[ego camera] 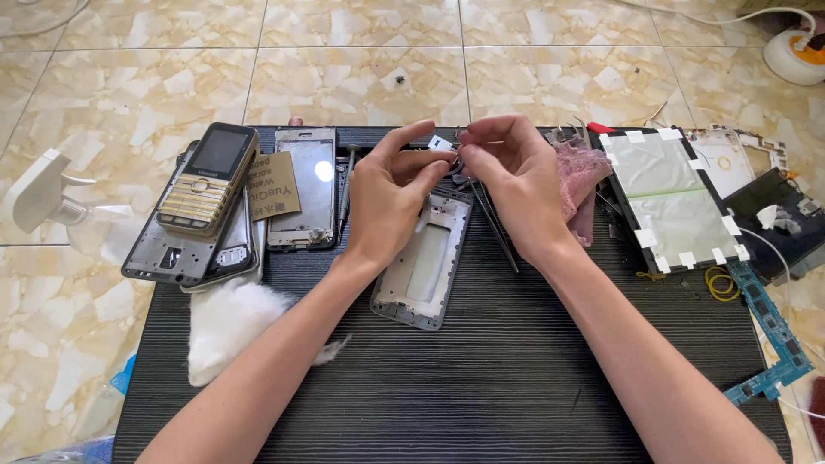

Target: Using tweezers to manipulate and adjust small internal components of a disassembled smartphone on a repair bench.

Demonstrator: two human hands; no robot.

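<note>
At mid-frame, your left hand (391,193) and right hand (514,176) pinch together on a small part (443,144) above the phone frame (423,258). You seem mid-fitting; next calls for fine alignment. Open bench (481,378) lies below; tweezers (494,225) and pink cloth (580,172) crowd the right.

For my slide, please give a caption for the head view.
Both hands, left hand and right hand, pinch a small part above a phone frame.

Tiny pinched part (454,155) (indistinct between fingertips)
</note>
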